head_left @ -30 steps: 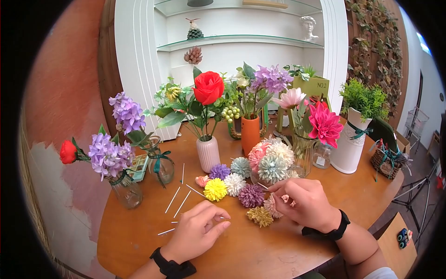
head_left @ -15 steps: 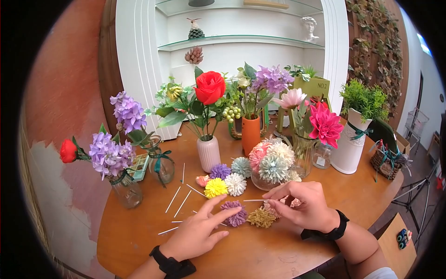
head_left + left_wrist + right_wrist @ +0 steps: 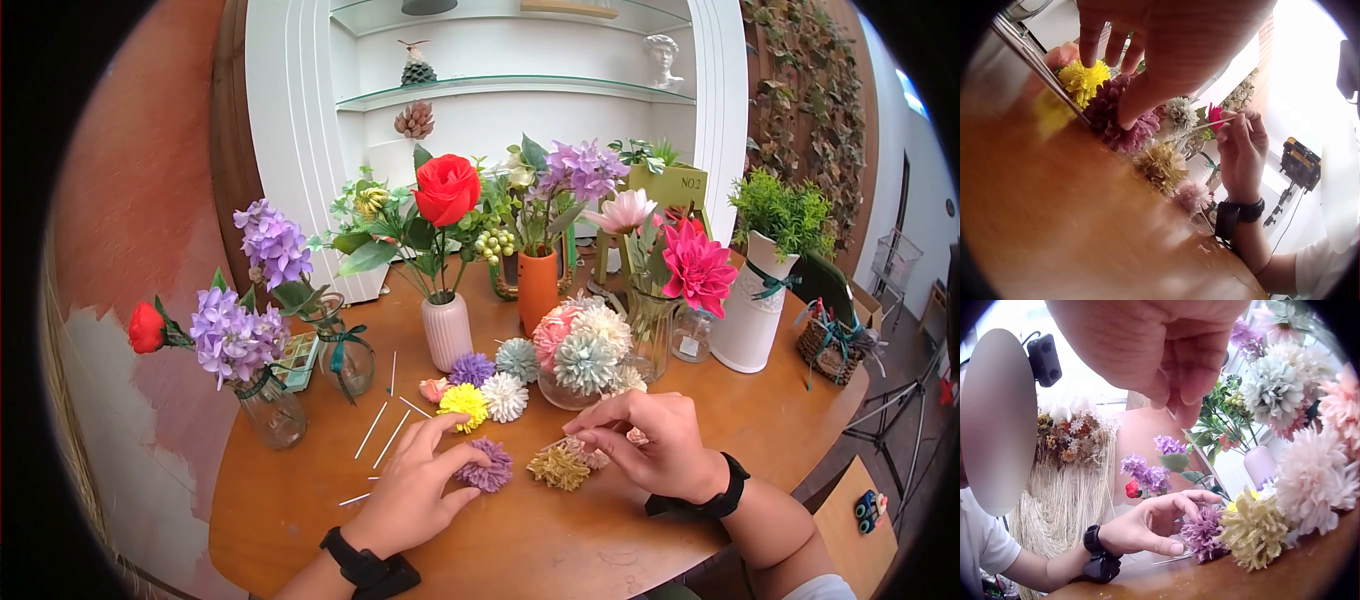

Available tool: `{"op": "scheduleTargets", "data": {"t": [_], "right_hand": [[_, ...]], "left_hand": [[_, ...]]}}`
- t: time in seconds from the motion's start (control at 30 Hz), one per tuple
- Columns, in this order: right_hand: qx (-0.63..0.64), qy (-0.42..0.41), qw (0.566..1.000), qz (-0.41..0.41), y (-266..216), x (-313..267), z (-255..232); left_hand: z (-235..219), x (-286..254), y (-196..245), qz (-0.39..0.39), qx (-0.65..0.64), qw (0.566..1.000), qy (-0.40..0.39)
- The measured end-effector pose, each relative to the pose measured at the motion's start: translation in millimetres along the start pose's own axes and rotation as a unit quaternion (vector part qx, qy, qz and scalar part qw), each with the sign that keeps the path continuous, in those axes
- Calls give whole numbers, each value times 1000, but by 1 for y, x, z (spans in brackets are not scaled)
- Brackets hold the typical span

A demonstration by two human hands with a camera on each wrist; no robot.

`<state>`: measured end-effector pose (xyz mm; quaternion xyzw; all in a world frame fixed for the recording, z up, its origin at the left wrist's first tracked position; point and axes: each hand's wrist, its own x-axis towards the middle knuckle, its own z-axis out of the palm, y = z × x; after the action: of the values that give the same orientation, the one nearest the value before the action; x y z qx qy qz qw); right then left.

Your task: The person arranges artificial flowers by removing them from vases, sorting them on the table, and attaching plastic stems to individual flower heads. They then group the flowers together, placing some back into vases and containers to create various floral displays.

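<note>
My left hand (image 3: pixel 412 490) has its thumb and fingers around a dusty-purple pompom flower head (image 3: pixel 486 465) on the table. In the left wrist view the thumb lies across the petals of that purple flower (image 3: pixel 1129 128). My right hand (image 3: pixel 655 445) pinches a thin white stick (image 3: pixel 1213 122) between thumb and index finger, raised above the flower heads. Just under it lie a mustard-yellow flower head (image 3: pixel 558 467) and a pale pink flower head (image 3: pixel 1192 197). Beyond the left fingertips is a bright yellow flower head (image 3: pixel 463 403).
Several white sticks (image 3: pixel 370 430) lie on the table left of my left hand. Behind are white (image 3: pixel 504 397) and violet flower heads (image 3: pixel 470 369), and a glass bowl (image 3: pixel 568 393) heaped with pompoms. Vases, including a pink one (image 3: pixel 446 335) and an orange one (image 3: pixel 537 290), line the back.
The purple flower head has come leftward and nearer, away from the pompom bowl, and my left hand has reached it. My right hand has swung the white stick out and turned it again.
</note>
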<state>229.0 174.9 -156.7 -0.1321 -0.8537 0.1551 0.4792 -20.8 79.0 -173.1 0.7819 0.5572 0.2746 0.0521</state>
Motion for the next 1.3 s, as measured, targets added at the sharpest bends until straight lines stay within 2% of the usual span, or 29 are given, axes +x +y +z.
{"op": "scheduleTargets", "data": {"t": [0.13, 0.2, 0.27, 0.4, 0.47, 0.6, 0.67, 0.9, 0.97, 1.3], "right_hand": [[-9, -16, 1000, 0, 0, 1, -2], [-6, 10, 998, -66, 1, 5, -1], [-15, 6, 998, -63, -4, 6, -4], [-15, -3, 998, -68, -7, 5, -5], [-27, -3, 997, -76, -8, 5, -7], [-3, 0, 993, -116, -3, 2, -6], [11, -5, 993, -120, -5, 1, -6], [39, -35, 982, -183, -9, 6, -7], [45, -35, 981, -186, -8, 6, -6], [43, -53, 979, -190, -6, 5, -4]], "left_hand": [[8, 1, -14, 52, -34, 998, -10], [8, 0, -16, 66, -54, 996, -24], [7, 0, -14, 13, -89, 995, -53], [4, -1, -7, -32, -112, 992, -40], [1, 1, -2, -56, -113, 992, 17], [1, 2, -2, -64, -141, 987, 43], [3, 1, -3, -133, -348, 928, 30], [4, 0, -2, -140, -369, 918, 39], [6, 0, -3, -137, -386, 910, 69], [5, 0, -2, -151, -386, 907, 72]]}}
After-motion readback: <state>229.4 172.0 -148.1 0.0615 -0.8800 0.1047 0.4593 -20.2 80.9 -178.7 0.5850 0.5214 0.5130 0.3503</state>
